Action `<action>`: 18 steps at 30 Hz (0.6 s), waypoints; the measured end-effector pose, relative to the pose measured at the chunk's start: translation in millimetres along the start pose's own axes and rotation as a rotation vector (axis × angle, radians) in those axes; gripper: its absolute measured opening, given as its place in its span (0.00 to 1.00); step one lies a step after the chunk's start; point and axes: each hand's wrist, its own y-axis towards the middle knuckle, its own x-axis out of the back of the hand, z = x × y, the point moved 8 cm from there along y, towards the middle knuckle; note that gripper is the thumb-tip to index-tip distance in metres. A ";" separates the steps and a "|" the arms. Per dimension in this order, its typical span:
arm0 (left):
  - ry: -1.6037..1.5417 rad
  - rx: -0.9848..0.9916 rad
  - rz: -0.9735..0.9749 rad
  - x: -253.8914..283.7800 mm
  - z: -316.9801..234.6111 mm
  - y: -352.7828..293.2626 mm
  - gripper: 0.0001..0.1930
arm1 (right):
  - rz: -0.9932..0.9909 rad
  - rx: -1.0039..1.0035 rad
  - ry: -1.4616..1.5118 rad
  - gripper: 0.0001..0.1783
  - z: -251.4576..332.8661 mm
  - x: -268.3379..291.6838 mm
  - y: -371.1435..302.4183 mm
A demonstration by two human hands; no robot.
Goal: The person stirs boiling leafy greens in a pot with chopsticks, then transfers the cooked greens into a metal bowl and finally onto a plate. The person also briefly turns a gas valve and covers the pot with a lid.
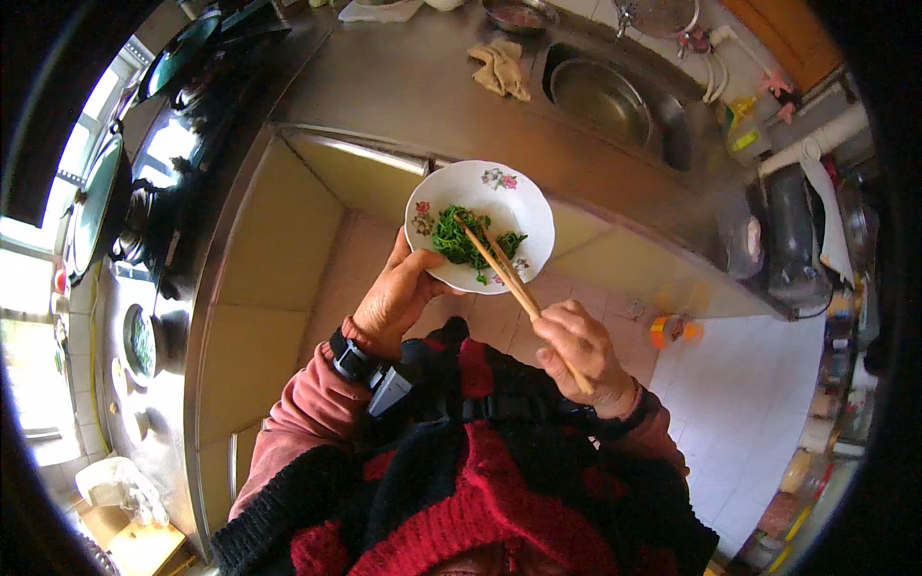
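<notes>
My left hand (396, 296) grips the near left rim of a white bowl (523, 206) with pink flowers painted inside. Its thumb lies over the rim, while the other fingers are mostly hidden beneath. Chopped leafy greens (459, 237) lie in a clump in the bowl's left and near part. My right hand (582, 350) is closed around a pair of wooden chopsticks (514, 280). Their tips reach down into the greens. The bowl is held in the air in front of my body, near the counter's front edge.
A steel counter (413, 86) runs across the far side, with a crumpled tan cloth (500, 70) beside a sink holding a metal basin (600, 101). Along the left are the stove and pans (99, 206). An orange roll of tape (663, 332) sits at the right, near the floor.
</notes>
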 end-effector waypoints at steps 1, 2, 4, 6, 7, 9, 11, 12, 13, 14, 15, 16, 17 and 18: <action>0.005 -0.012 0.004 -12.3 -8.5 21.4 0.29 | 0.026 0.043 -0.016 0.15 -11.9 13.9 10.7; 0.014 -0.014 0.004 -26.0 -16.8 40.9 0.29 | 0.071 0.068 -0.028 0.15 -21.4 26.1 20.4; 0.049 -0.027 0.018 -54.0 -35.1 75.2 0.29 | -0.059 0.067 -0.064 0.15 -37.1 70.5 35.2; 0.084 -0.054 0.080 -81.8 -49.1 98.6 0.29 | -0.229 0.020 -0.103 0.15 -40.2 107.4 38.8; 0.082 -0.063 0.089 -94.1 -53.9 102.5 0.29 | -0.310 -0.054 -0.197 0.16 -42.5 120.4 39.0; 0.089 -0.110 0.150 -121.5 -66.7 111.6 0.29 | -0.281 -0.170 -0.200 0.15 -50.0 128.9 41.7; 0.099 -0.086 0.126 -142.5 -68.2 122.7 0.28 | -0.284 -0.204 -0.156 0.15 -51.8 136.6 42.6; 0.105 -0.063 0.109 -152.1 -64.6 128.2 0.28 | -0.323 -0.185 -0.149 0.15 -50.6 144.2 42.8; 0.069 -0.079 0.119 -161.5 -64.3 130.4 0.27 | -0.358 -0.158 -0.130 0.15 -51.0 150.9 44.2; 0.066 -0.080 0.131 -170.8 -63.5 130.7 0.27 | -0.370 -0.186 -0.115 0.15 -54.1 157.7 45.2; 0.067 -0.078 0.137 -178.8 -62.2 129.4 0.28 | -0.358 -0.139 -0.092 0.16 -51.6 163.3 47.8; 0.071 -0.072 0.134 -186.9 -60.3 128.2 0.28 | -0.312 -0.140 -0.101 0.16 -52.2 168.0 50.8; 0.070 -0.076 0.134 -195.5 -58.9 127.8 0.28 | -0.265 -0.140 -0.109 0.16 -52.3 173.8 53.4; 0.072 -0.079 0.130 -204.9 -58.5 129.0 0.28 | -0.219 -0.137 -0.116 0.16 -54.6 180.6 56.6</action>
